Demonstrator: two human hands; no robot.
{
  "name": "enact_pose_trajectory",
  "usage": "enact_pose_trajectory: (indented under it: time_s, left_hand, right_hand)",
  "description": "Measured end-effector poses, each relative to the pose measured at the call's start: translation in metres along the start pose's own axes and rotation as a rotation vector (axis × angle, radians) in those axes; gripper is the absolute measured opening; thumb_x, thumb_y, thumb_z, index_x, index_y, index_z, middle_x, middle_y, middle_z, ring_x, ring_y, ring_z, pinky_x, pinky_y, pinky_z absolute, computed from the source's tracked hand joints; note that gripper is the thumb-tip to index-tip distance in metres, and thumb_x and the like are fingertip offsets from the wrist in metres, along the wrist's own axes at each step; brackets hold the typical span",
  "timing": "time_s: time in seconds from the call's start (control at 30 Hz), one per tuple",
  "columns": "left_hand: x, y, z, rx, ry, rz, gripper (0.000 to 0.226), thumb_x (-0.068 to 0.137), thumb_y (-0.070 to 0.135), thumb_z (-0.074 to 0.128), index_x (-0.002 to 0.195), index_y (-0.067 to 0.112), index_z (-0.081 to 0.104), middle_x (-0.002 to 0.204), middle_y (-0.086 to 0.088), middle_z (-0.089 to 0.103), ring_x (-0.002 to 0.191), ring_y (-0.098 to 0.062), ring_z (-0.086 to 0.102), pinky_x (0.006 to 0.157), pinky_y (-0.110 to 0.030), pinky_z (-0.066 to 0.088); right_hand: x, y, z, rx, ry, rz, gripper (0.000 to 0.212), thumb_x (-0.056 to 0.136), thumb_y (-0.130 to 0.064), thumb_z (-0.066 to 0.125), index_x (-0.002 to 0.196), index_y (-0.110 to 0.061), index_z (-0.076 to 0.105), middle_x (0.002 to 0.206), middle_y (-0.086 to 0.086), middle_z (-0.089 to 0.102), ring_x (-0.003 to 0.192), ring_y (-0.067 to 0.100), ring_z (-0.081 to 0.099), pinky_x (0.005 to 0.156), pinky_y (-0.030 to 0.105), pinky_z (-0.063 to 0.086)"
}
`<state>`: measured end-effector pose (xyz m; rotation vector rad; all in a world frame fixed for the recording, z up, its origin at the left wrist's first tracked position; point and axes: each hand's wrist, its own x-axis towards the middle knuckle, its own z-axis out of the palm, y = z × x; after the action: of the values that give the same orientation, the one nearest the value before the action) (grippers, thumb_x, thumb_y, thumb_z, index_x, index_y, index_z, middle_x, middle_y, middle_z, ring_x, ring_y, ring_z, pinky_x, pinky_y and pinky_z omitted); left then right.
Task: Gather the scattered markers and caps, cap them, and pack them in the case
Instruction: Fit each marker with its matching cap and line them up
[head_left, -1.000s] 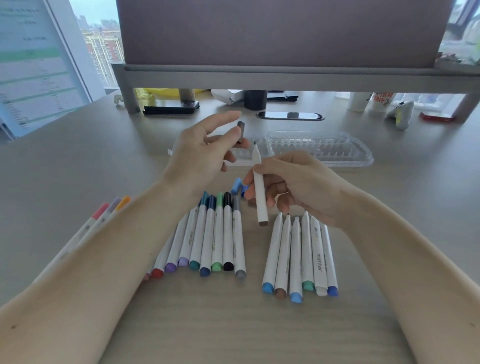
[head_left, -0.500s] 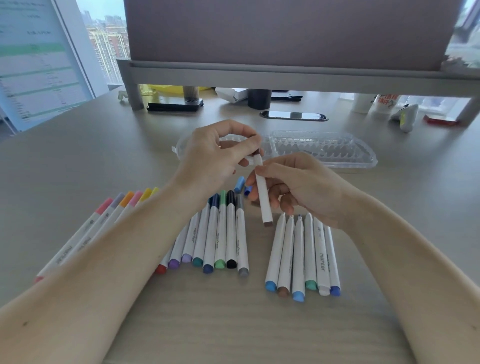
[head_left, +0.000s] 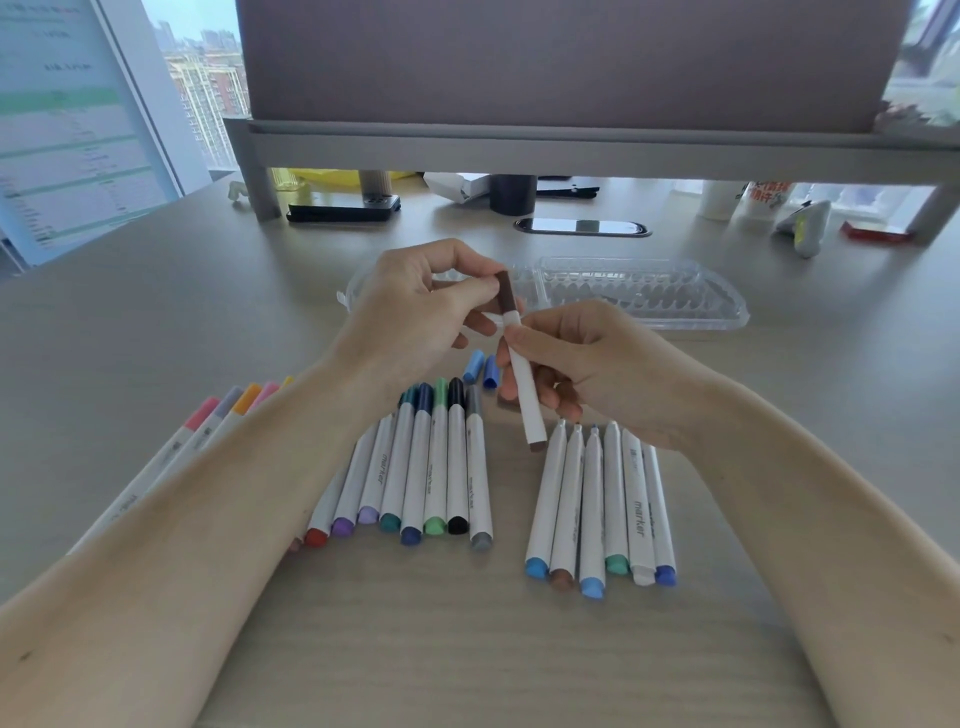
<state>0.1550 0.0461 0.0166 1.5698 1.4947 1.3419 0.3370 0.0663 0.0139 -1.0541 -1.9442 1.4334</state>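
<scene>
The left hand (head_left: 415, 306) pinches the brown cap (head_left: 506, 293), now pushed onto the marker (head_left: 524, 395) that the right hand (head_left: 597, 369) grips (one more nearly done). The case (head_left: 675, 312) waits at one o'clock.

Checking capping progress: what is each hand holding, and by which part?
Right hand grips a white marker by its barrel; left hand pinches the brown cap at its tip.

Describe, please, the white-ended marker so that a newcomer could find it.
On the desk, find the row of six markers just nearer than the right hand. The white-ended marker is second from the right; its neighbours' near ends are green and dark blue.
</scene>
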Motion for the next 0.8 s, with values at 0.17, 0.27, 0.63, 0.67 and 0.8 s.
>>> enact_pose_trajectory:
  time_s: [0.17, 0.27, 0.63, 0.67, 0.8]
  left_hand:
    - [-0.002, 0.003, 0.0, 0.02, -0.011, 0.02, 0.01, 0.099, 0.024, 0.067, 0.1, 0.017, 0.074, 0.091, 0.002, 0.08, 0.085, -0.018, 0.076, 0.089, -0.046, 0.061]
    - [-0.004, 0.007, 0.003, 0.022, -0.05, 0.025, 0.014, 0.095, 0.025, 0.073, 0.104, 0.015, 0.069, 0.085, 0.001, 0.08, 0.08, -0.016, 0.077, 0.088, -0.044, 0.061]
    - [-0.008, 0.014, 0.005, 0.51, -0.155, 0.07, 0.019, 0.085, 0.042, 0.081, 0.084, 0.027, 0.07, 0.066, 0.008, 0.074, 0.058, -0.002, 0.071, 0.058, -0.018, 0.057]
    - [-0.01, 0.014, 0.008, 0.554, -0.157, 0.082, 0.019, 0.085, 0.04, 0.081, 0.084, 0.026, 0.069, 0.065, 0.008, 0.072, 0.057, 0.001, 0.069, 0.053, -0.012, 0.053]
    - [-0.016, 0.01, 0.014, 0.72, -0.159, 0.125, 0.02, 0.086, 0.039, 0.08, 0.081, 0.027, 0.065, 0.072, 0.011, 0.067, 0.065, -0.003, 0.065, 0.053, -0.013, 0.043]
  right_hand:
    - [0.001, 0.001, 0.0, -0.012, 0.002, -0.004, 0.035, 0.109, -0.026, 0.048, 0.096, -0.003, 0.071, 0.061, -0.004, 0.069, 0.076, 0.029, 0.056, 0.058, 0.026, 0.042]
    - [0.002, 0.002, 0.002, 0.008, 0.006, -0.013, 0.035, 0.109, -0.028, 0.048, 0.098, -0.004, 0.072, 0.069, 0.0, 0.073, 0.071, 0.026, 0.057, 0.054, 0.021, 0.044]
    - [0.013, 0.01, -0.013, 0.082, 0.392, 0.023, 0.043, 0.11, -0.026, 0.042, 0.09, -0.005, 0.074, 0.076, 0.007, 0.075, 0.055, 0.015, 0.054, 0.05, 0.028, 0.042]
    - [0.013, 0.01, -0.013, 0.067, 0.396, 0.028, 0.042, 0.11, -0.025, 0.042, 0.09, -0.006, 0.074, 0.075, 0.006, 0.075, 0.054, 0.015, 0.054, 0.05, 0.028, 0.042]
    - [0.013, 0.009, -0.01, 0.038, 0.4, 0.041, 0.04, 0.109, -0.022, 0.042, 0.091, -0.006, 0.074, 0.077, 0.006, 0.075, 0.055, 0.015, 0.054, 0.048, 0.027, 0.042]
